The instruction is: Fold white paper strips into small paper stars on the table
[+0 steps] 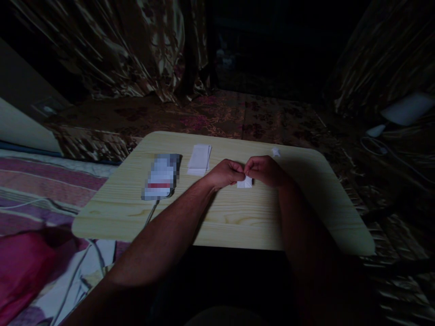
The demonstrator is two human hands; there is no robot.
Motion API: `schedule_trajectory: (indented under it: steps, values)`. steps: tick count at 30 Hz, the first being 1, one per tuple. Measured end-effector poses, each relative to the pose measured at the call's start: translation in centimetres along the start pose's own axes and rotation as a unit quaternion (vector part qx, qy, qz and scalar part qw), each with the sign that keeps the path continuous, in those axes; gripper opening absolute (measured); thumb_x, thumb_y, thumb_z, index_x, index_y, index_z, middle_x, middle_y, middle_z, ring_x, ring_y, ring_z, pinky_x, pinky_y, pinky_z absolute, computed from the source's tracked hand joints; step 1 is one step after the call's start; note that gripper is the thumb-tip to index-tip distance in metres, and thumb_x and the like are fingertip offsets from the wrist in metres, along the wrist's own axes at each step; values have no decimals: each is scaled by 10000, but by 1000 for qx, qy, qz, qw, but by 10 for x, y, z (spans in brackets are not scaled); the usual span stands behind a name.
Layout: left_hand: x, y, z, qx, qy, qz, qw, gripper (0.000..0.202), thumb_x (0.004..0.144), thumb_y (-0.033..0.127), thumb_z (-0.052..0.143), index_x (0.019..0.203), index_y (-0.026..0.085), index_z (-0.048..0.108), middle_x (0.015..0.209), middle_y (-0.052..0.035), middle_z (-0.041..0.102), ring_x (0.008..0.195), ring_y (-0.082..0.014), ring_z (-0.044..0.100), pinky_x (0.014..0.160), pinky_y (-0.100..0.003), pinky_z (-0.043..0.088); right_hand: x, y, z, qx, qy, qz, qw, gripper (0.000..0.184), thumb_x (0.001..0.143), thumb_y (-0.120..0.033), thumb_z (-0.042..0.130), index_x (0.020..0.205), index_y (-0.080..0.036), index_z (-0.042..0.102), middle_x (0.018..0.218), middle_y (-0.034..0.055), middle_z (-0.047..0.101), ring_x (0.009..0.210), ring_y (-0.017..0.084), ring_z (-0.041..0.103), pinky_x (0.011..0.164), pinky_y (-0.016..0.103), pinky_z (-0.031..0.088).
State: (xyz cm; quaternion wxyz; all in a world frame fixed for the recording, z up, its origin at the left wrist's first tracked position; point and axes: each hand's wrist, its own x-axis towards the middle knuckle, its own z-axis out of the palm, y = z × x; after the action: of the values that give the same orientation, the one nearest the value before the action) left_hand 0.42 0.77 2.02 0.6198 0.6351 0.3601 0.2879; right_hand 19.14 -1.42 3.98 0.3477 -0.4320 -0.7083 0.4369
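My left hand and my right hand meet over the middle of a small light wooden table. Both hands are closed in a pinch on a small folded piece of white paper, whose lower edge shows below the fingers and sits close to the tabletop. A stack of white paper sheets lies just left of my left hand. A tiny white folded paper shape rests near the table's far edge, behind my right hand.
A blurred phone-like object lies on the table's left part, with a cable running off the near edge. Striped bedding and a red cloth are at the left. Dark patterned drapes hang behind.
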Motion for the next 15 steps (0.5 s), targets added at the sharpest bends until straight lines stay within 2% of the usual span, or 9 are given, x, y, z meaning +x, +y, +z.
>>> schedule_trajectory:
  steps: [7, 15]
  values:
    - [0, 0, 1, 36, 37, 17, 999, 140, 623, 255, 662, 627, 128, 604, 490, 43, 500, 435, -50, 390, 449, -201, 255, 2, 4, 0, -21, 46, 0, 999, 94, 702, -238, 656, 760, -164, 664, 663, 12, 658, 575, 125, 574, 527, 231, 426]
    - [-1, 1, 2, 56, 38, 23, 997, 166, 634, 282, 663, 646, 126, 609, 510, 39, 514, 446, -49, 395, 458, -198, 250, 1, 2, -2, 6, 20, 4, 1000, 87, 707, -226, 660, 767, -167, 640, 706, 17, 664, 615, 131, 593, 559, 237, 445]
